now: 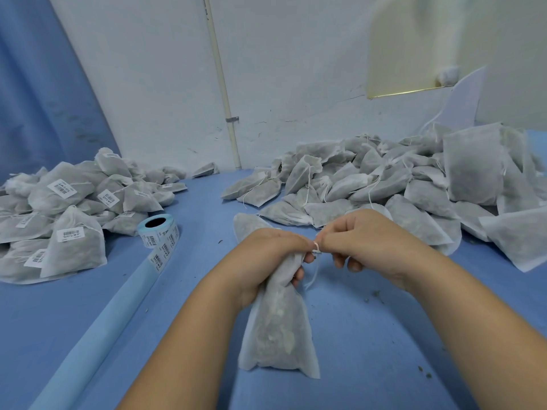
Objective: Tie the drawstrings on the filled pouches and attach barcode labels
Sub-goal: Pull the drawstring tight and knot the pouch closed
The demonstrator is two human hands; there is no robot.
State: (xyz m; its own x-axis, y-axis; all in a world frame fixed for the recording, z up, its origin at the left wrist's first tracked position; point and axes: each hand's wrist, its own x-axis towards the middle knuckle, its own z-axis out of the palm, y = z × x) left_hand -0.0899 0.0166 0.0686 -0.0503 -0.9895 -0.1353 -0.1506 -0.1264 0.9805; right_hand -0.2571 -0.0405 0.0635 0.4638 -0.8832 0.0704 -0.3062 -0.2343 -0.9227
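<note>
My left hand (266,255) grips the gathered neck of a white filled pouch (278,329), which hangs down toward me over the blue table (384,335). My right hand (361,241) pinches the pouch's white drawstring (316,248) right at the neck, and a loose length of string dangles below. A roll of barcode labels (158,229) lies to the left, its strip trailing toward me. Labelled pouches are heaped at the left (59,214). Unlabelled filled pouches are heaped at the right (399,187).
One more pouch (248,224) lies just behind my left hand. A white wall with a pipe (220,81) closes the back, and a blue curtain (38,84) hangs at the left. Small crumbs dot the table at the right.
</note>
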